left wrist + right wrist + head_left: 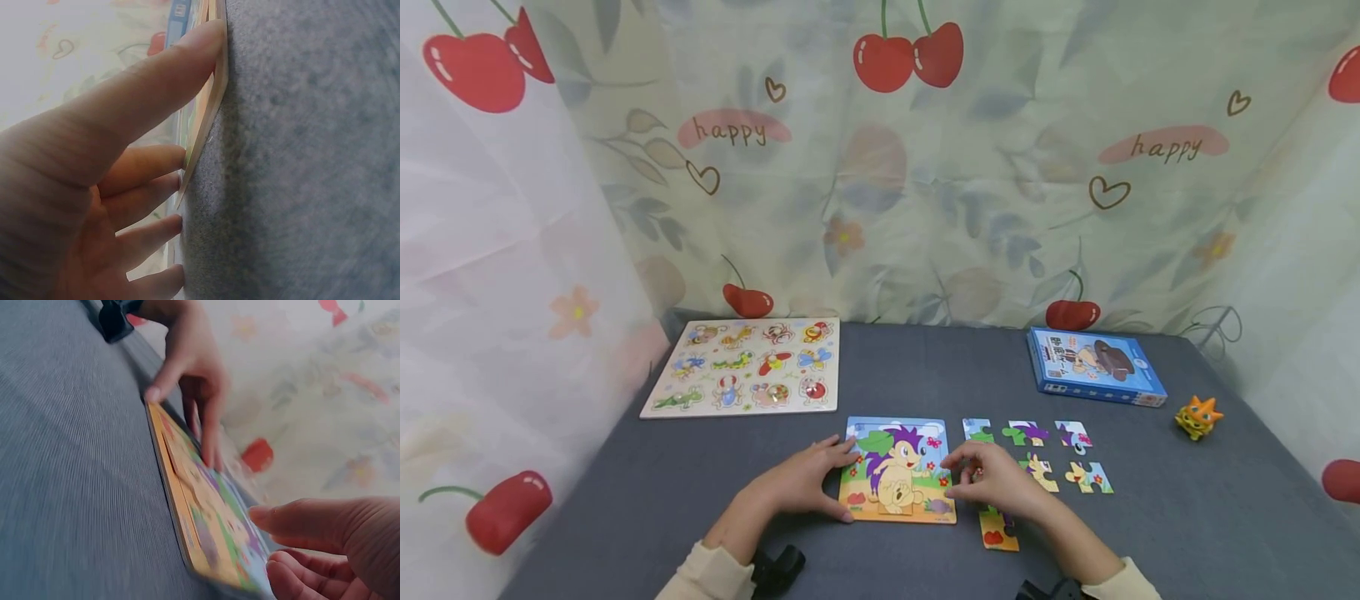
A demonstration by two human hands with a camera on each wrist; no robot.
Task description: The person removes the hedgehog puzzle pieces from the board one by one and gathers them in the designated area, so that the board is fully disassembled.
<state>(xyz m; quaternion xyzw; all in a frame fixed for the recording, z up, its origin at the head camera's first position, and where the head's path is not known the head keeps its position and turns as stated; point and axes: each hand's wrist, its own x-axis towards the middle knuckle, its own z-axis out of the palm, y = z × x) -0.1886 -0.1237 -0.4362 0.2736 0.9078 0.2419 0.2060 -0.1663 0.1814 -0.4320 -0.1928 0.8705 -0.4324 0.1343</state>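
Observation:
A jigsaw board [857,496] with a purple-haired hedgehog picture lies on the table. Near its bottom edge, a puzzle piece [895,500] sits on the picture, slightly raised. My left hand [808,479] rests at the board's left side, thumb [200,47] at the lower left corner and the other fingers spread along the edge. By the right edge is my right hand [992,477], fingers loosely bent, thumb and forefinger apart; nothing shows between them. Loose jigsaw pieces [1088,477] lie beyond this hand, one [1000,533] just below it, and some are partly hidden by it.
A white board with insect pictures [739,367] lies at the back left. At the back right is a blue box [1097,367], with a small orange and yellow toy figure [1198,417] nearer the right edge. Printed cloth [925,250] hangs behind the grey table [925,375].

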